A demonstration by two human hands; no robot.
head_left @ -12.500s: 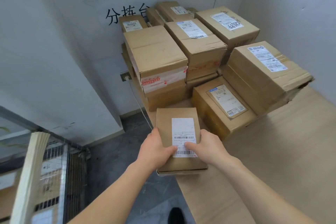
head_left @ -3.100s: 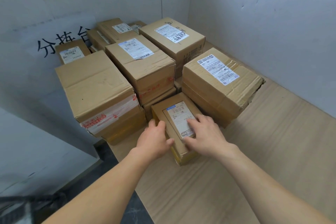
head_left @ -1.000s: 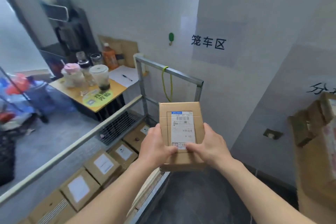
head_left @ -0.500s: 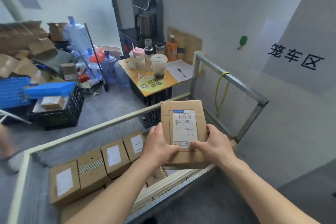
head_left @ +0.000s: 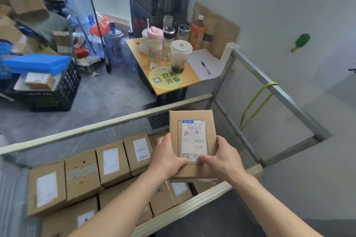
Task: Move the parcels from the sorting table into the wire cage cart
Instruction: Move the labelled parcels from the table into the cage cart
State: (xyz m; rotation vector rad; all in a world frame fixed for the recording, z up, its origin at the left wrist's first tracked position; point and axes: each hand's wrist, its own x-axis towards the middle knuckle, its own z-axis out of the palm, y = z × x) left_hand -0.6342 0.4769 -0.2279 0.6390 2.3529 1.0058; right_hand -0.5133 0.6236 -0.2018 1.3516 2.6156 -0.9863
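Parcel [head_left: 193,140] — small brown carton, white shipping label facing up — held in the air over the right end of the wire cage cart [head_left: 107,123], just beyond its near rail and clear of the cartons below. Left hand [head_left: 166,157] grips the parcel's left edge, fingers wrapped round the side, thumb lying on the near left corner of the label. Right hand [head_left: 224,157] grips the right edge the same way, thumb on the near right corner. Inside the cart, a far row of labelled boxes [head_left: 113,163] stands side by side along the mesh wall; a second row lies nearer, partly hidden by the forearms. Yellow strap [head_left: 254,105] is looped on the cart's right rail. Beyond the far rail: small yellow tabletop [head_left: 189,80] carrying cups and bottles, plus a sheet of paper [head_left: 202,57] with a pen [head_left: 205,67] on it. Far left on the floor: black crate [head_left: 63,90], a blue panel and a small carton resting on it.
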